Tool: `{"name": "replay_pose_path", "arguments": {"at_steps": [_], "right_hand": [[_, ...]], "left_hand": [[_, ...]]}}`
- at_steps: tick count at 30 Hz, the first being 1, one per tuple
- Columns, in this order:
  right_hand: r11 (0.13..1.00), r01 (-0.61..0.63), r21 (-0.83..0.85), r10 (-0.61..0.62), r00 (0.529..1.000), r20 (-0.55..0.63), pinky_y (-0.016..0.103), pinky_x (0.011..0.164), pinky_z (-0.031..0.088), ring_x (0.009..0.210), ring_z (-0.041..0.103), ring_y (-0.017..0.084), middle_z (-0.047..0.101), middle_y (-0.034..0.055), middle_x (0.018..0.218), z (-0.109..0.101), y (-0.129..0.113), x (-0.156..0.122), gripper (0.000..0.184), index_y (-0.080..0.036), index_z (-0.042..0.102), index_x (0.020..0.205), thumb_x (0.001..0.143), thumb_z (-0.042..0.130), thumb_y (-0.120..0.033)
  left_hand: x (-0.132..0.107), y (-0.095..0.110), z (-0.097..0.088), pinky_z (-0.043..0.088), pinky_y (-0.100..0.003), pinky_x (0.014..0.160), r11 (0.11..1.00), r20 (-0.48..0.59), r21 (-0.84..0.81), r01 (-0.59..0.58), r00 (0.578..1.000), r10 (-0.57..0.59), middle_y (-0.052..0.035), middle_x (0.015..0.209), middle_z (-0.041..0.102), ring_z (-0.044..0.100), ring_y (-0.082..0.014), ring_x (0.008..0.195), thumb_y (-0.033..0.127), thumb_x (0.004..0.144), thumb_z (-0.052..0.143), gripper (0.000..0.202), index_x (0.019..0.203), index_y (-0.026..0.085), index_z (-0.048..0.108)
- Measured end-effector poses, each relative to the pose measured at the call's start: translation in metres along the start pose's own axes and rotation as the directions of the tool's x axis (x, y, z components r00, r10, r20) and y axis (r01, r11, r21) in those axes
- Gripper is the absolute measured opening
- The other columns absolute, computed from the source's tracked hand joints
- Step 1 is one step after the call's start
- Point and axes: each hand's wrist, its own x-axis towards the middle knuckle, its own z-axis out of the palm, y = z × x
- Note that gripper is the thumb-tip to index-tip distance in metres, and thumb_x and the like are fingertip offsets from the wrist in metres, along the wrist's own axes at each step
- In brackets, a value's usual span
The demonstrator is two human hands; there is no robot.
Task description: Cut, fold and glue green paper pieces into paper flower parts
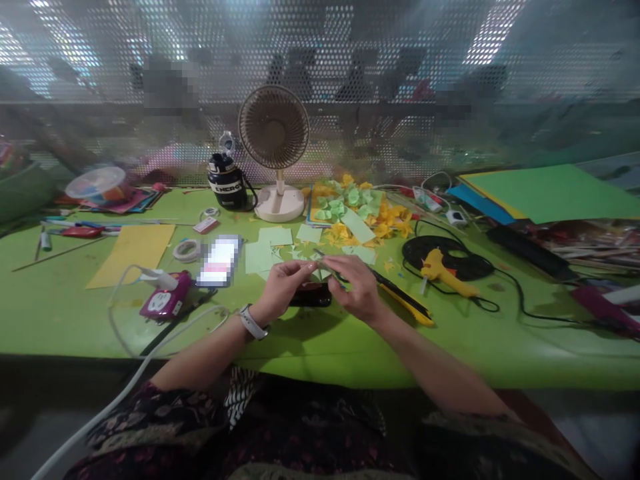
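Note:
My left hand (281,288) and my right hand (356,287) meet over the green table (60,313), both pinching a small pale green paper piece (320,270) between their fingertips. A watch sits on my left wrist. Under the hands lies a dark object (311,297), partly hidden. Loose pale green paper squares (267,250) lie just beyond my hands. A yellow-and-black utility knife (406,303) lies right of my right hand.
A small fan (274,150) and a black bottle (227,180) stand at the back. Folded yellow and green paper flowers (363,210) are piled behind. A yellow glue gun (443,272), a phone (220,260), a tape roll (187,250), a yellow sheet (134,252) and coloured paper sheets (545,190) surround.

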Motion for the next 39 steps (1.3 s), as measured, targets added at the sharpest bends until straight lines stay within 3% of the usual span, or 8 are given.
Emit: {"name": "replay_pose_path", "arguments": {"at_steps": [4, 10, 19, 26, 32, 39], "right_hand": [[1.0, -0.019, 0.02, 0.019, 1.0, 0.006, 0.042, 0.085, 0.057, 0.098, 0.07, 0.023, 0.075, 0.0077, 0.107, 0.0028, 0.0021, -0.003, 0.031, -0.025, 0.069, 0.119, 0.092, 0.054, -0.024], [0.997, -0.074, 0.013, 0.073, 0.997, 0.025, 0.041, 0.085, 0.058, 0.099, 0.07, 0.024, 0.075, 0.0078, 0.111, 0.0046, -0.0008, -0.0049, 0.034, -0.025, 0.065, 0.126, 0.094, 0.052, -0.026], [0.999, -0.046, 0.008, 0.046, 0.997, 0.069, 0.04, 0.086, 0.058, 0.099, 0.07, 0.023, 0.075, 0.0076, 0.111, 0.0027, -0.0024, -0.0045, 0.034, -0.024, 0.063, 0.127, 0.094, 0.051, -0.026], [0.999, -0.027, 0.029, 0.026, 1.0, 0.005, 0.042, 0.09, 0.057, 0.108, 0.067, 0.023, 0.073, 0.0068, 0.117, -0.0002, -0.0013, -0.0003, 0.035, -0.026, 0.062, 0.128, 0.095, 0.053, -0.026], [0.995, -0.029, 0.093, 0.026, 0.999, 0.038, 0.042, 0.089, 0.057, 0.107, 0.068, 0.023, 0.073, 0.0073, 0.115, -0.001, -0.0026, 0.0013, 0.033, -0.025, 0.064, 0.125, 0.094, 0.053, -0.022], [0.995, -0.027, 0.098, 0.029, 0.999, -0.02, 0.04, 0.088, 0.057, 0.106, 0.068, 0.022, 0.073, 0.0084, 0.115, 0.0007, -0.0065, 0.0003, 0.034, -0.025, 0.064, 0.124, 0.093, 0.053, -0.016]], "left_hand": [[-0.0003, -0.0012, -0.0005, 0.059, -0.028, 0.07, 0.999, 0.039, 0.04, -0.018, 0.999, 0.017, -0.0051, 0.084, 0.075, 0.068, -0.0135, 0.071, 0.044, 0.067, 0.083, 0.035, 0.085, 0.015, 0.077], [-0.002, 0.0026, 0.0028, 0.059, -0.03, 0.074, 0.998, 0.065, -0.032, 0.052, 0.997, -0.05, -0.0023, 0.077, 0.073, 0.068, -0.0132, 0.07, 0.041, 0.065, 0.086, 0.031, 0.078, 0.015, 0.074], [-0.0008, -0.0027, -0.0009, 0.059, -0.028, 0.074, 1.0, 0.095, -0.022, 0.019, 0.995, -0.016, -0.0015, 0.075, 0.073, 0.067, -0.0112, 0.068, 0.037, 0.065, 0.087, 0.028, 0.076, 0.015, 0.073], [-0.0015, -0.0007, 0.0002, 0.059, -0.029, 0.073, 0.999, 0.104, 0.016, 0.04, 0.994, -0.042, -0.0025, 0.078, 0.074, 0.068, -0.0133, 0.067, 0.044, 0.071, 0.082, 0.032, 0.082, 0.015, 0.075], [0.0017, -0.0033, -0.0057, 0.059, -0.028, 0.07, 0.998, 0.16, 0.06, 0.001, 0.987, -0.011, -0.0032, 0.078, 0.074, 0.068, -0.013, 0.066, 0.045, 0.072, 0.081, 0.032, 0.084, 0.016, 0.076], [0.0034, -0.0028, -0.0044, 0.06, -0.031, 0.074, 1.0, 0.16, 0.022, 0.002, 0.987, -0.005, -0.0026, 0.079, 0.074, 0.069, -0.0136, 0.069, 0.043, 0.072, 0.081, 0.032, 0.086, 0.015, 0.076]]}}
